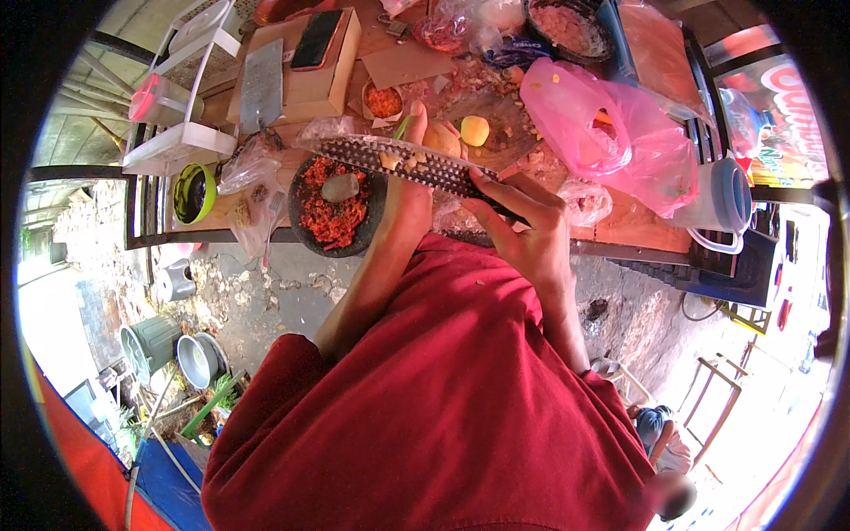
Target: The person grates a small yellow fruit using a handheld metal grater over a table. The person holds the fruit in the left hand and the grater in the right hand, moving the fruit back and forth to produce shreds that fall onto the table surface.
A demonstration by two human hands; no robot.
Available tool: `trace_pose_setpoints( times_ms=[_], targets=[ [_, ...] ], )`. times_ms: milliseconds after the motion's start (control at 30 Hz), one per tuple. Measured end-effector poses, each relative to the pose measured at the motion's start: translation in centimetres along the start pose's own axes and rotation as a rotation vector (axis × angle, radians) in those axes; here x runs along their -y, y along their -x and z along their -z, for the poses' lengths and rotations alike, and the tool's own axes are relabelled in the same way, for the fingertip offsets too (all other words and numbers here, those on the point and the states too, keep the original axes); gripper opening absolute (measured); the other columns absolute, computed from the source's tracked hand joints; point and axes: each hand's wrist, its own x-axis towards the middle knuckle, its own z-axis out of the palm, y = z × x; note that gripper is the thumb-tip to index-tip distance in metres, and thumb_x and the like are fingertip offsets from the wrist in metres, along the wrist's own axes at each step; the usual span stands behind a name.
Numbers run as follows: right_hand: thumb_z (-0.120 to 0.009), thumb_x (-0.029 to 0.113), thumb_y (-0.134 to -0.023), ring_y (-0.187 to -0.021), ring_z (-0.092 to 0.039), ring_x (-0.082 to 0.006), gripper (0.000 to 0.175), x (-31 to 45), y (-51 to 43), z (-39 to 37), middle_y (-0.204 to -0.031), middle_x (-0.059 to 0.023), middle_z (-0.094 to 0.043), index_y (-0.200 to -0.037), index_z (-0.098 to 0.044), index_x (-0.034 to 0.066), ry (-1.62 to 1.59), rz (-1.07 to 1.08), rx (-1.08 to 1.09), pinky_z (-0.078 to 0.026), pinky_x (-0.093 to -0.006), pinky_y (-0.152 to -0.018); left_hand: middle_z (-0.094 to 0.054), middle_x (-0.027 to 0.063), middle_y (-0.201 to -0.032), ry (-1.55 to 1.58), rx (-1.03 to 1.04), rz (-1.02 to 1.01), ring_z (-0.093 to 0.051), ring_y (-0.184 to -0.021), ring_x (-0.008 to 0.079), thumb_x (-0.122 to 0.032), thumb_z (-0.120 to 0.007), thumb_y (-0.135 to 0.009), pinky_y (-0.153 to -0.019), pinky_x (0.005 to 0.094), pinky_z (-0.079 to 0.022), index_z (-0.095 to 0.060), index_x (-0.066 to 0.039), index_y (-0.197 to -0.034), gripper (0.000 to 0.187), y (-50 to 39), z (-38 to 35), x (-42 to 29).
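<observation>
My right hand point(531, 222) is closed around the dark handle of a wide knife with a dimpled blade point(445, 171). Bits of pale yellowish food cling to the blade, which crosses in front of my left hand point(416, 129). Beyond the blade, that hand holds a round brownish item point(441, 138), perhaps an unpeeled potato; most of the fingers are hidden. A peeled yellow piece point(474, 131) sits just right of it on a round wooden chopping board point(511, 136). Left of my left forearm stands a stone mortar point(302, 222) of crushed red chilli paste point(332, 219), with a stone pestle point(340, 188) in it.
Grated orange food point(383, 103) fills a small container behind the mortar. A pink plastic bag point(578, 119) and a lidded jug point(714, 192) stand right. Left are a cleaver point(261, 86), a phone point(317, 40) on a cardboard box point(319, 93), and a green bowl point(206, 192). Another person point(664, 438) is behind me.
</observation>
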Motion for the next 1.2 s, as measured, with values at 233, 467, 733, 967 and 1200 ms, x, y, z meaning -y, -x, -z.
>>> trace_pose_setpoints(
  times_ms=[233,467,733,967,1200],
  targets=[
    [-0.082,0.004,-0.078,-0.069,-0.060,-0.0133,0.038,0.1,-0.3,0.0,-0.087,-0.0085,-0.067,-0.116,-0.074,0.0055,0.007,0.028,-0.012,-0.048,-0.0269,-0.059,-0.060,0.0055,-0.080,-0.178,-0.167,-0.125,-0.065,-0.075,0.0154,-0.055,-0.042,-0.103,-0.068,0.0283,-0.055,-0.059,-0.008,-0.099,0.050,-0.3,0.5,1.3],
    [-0.084,0.005,-0.074,-0.070,-0.062,-0.0157,0.042,-1.2,-0.1,0.8,-0.085,-0.0093,-0.068,-0.115,-0.075,0.0063,0.109,0.093,-0.051,-0.049,-0.0278,-0.060,-0.064,0.0067,-0.088,-0.057,-0.119,-0.122,-0.064,-0.073,0.0154,-0.052,-0.049,-0.101,-0.066,0.0279,-0.053,-0.062,-0.007,-0.104,0.047,-0.4,0.0,0.8],
    [-0.076,0.001,-0.084,-0.077,-0.069,-0.0143,0.029,-4.5,-1.4,5.8,-0.091,-0.0114,-0.075,-0.112,-0.075,0.0044,0.199,-0.111,-0.370,-0.054,-0.0281,-0.069,-0.063,0.0110,-0.067,0.043,0.069,0.069,-0.051,-0.050,0.0106,-0.064,-0.038,-0.100,-0.043,0.0235,-0.035,-0.063,-0.007,-0.096,0.062,1.7,-0.2,-4.2],
    [-0.082,0.007,-0.079,-0.072,-0.069,-0.0207,0.032,-2.1,-0.3,2.6,-0.089,-0.0124,-0.073,-0.110,-0.076,0.0051,0.043,0.037,-0.136,-0.053,-0.0320,-0.065,-0.064,0.0054,-0.072,0.108,0.094,0.173,-0.056,-0.055,0.0133,-0.064,-0.031,-0.102,-0.049,0.0245,-0.043,-0.063,-0.005,-0.106,0.067,0.8,-0.9,-1.6],
    [-0.083,0.006,-0.077,-0.075,-0.065,-0.0166,0.039,-0.3,-0.4,0.7,-0.087,-0.0112,-0.070,-0.115,-0.073,0.0021,-0.017,-0.049,0.031,-0.051,-0.0277,-0.065,-0.069,0.0038,-0.079,0.184,0.080,0.249,-0.069,-0.073,0.0135,-0.074,-0.037,-0.096,-0.063,0.0256,-0.055,-0.067,-0.010,-0.102,0.071,0.7,-0.6,-1.1]
  ],
)
